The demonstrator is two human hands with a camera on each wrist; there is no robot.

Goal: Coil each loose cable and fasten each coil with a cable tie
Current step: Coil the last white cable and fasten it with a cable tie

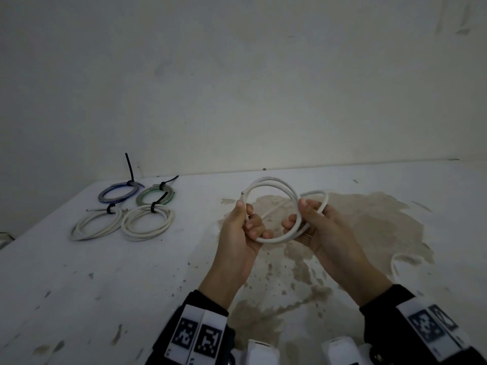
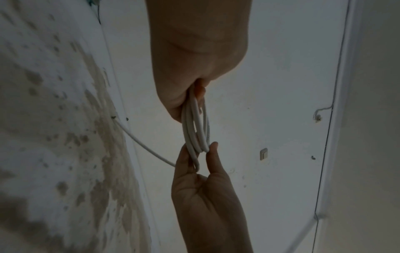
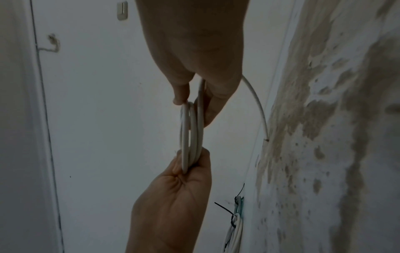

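Note:
I hold a white cable (image 1: 266, 180) as a loose coil of a few turns above the stained table (image 1: 105, 272). My left hand (image 1: 246, 216) grips the coil's left side, thumb near the cut end. My right hand (image 1: 296, 214) pinches the right side, where a smaller loop sticks out behind the thumb. In the left wrist view the left hand (image 2: 194, 92) clasps the coil (image 2: 195, 126) and the right hand (image 2: 201, 154) pinches its far end. In the right wrist view, the right hand (image 3: 194, 106) and left hand (image 3: 190, 162) hold the coil (image 3: 191, 130); a loose tail (image 3: 257, 102) drops to the table.
Several finished coils lie at the table's back left, each with a black cable tie: a blue coil (image 1: 118, 193), a green coil (image 1: 155, 196) and two white coils (image 1: 97, 225) (image 1: 147, 225). The cable's tail (image 1: 395, 262) lies on the table to my right. A wall stands behind the table.

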